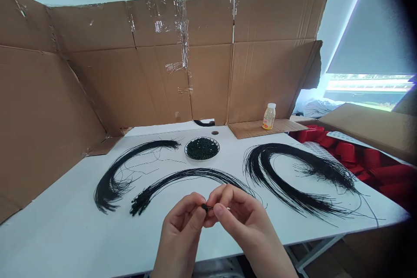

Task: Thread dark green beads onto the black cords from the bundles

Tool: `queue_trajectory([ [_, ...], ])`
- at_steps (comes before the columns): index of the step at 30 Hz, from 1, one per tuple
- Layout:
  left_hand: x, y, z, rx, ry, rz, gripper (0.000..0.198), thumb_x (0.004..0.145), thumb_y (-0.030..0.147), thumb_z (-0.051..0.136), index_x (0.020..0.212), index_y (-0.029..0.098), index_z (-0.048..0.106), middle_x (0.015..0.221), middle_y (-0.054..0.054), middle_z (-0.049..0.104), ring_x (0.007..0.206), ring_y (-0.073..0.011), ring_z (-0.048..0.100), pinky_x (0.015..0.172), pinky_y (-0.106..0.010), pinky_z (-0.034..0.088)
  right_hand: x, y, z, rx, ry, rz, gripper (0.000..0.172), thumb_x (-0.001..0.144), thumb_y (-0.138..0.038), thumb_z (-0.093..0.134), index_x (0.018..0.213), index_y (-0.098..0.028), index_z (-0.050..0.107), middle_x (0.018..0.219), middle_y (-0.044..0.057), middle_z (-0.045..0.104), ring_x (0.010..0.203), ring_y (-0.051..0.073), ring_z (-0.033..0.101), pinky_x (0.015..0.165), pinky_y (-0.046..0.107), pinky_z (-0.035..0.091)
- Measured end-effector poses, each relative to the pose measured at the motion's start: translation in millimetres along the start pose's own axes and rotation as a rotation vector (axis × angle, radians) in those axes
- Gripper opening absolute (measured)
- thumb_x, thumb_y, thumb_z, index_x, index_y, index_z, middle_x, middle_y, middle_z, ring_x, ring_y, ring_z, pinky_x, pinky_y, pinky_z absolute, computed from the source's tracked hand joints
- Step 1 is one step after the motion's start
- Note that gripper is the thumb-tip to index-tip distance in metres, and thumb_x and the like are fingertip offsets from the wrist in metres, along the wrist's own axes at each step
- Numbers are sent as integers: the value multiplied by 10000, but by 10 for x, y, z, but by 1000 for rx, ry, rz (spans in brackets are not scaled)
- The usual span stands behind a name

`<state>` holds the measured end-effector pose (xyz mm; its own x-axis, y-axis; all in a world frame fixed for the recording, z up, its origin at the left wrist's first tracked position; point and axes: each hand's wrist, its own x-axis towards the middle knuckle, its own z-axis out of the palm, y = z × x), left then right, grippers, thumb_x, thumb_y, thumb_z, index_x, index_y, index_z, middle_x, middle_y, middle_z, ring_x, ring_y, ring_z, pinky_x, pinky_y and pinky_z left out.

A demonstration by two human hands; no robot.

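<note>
My left hand [182, 228] pinches a small dark green, bead-like piece [204, 207] between thumb and forefinger. Close against it, my right hand [246, 219] has thumb and fingers closed on a thin dark strand [210, 208] that meets the piece; whether it passes through cannot be made out. Just beyond my hands lies a bundle of black strands [192, 173] with thick dark tips [140, 201] at its left end. A round white-rimmed dish [186, 153] farther back is filled with small dark green pieces [202, 148].
Loose black strand bundles curve on the white table [65, 243], one at the left [112, 178] and a larger one at the right [267, 165]. Cardboard walls [208, 69] enclose the back and left. A small bottle [269, 117] stands back right, near red cups [345, 152] in a box.
</note>
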<state>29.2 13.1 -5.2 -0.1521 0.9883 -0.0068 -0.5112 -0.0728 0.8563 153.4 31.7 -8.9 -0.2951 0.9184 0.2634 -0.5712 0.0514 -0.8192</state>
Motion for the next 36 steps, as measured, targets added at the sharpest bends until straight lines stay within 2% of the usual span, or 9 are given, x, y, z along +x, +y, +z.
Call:
queue_trajectory([
  [14,-10,-5,-2,14,-2,22,293,618,424,965,713,209,790,667,15,601,671,-128,532,685,-219,477,-21,21,8,-57,42,-28,290,910,-336,783,735,-189,607,919,25,639,759,140,653,756,282,619],
  [22,0,-55,-24,93,45,121,291,614,444,961,733,228,807,678,5,631,650,-149,572,646,-240,511,-3,-4,31,-38,25,-20,283,904,-330,786,735,-187,609,889,7,617,743,122,617,733,246,599],
  [28,24,-74,-58,114,-7,132,262,653,433,944,730,222,809,713,0,642,634,-132,567,611,-226,496,-2,-14,81,-11,70,-13,275,847,-331,835,708,-183,651,846,7,602,705,127,588,686,247,570],
  [36,-12,-39,-14,92,39,109,318,605,485,960,745,234,826,658,9,656,643,-124,574,637,-196,508,21,22,31,1,12,-28,265,910,-343,785,742,-187,652,854,-2,608,737,117,597,713,224,578],
])
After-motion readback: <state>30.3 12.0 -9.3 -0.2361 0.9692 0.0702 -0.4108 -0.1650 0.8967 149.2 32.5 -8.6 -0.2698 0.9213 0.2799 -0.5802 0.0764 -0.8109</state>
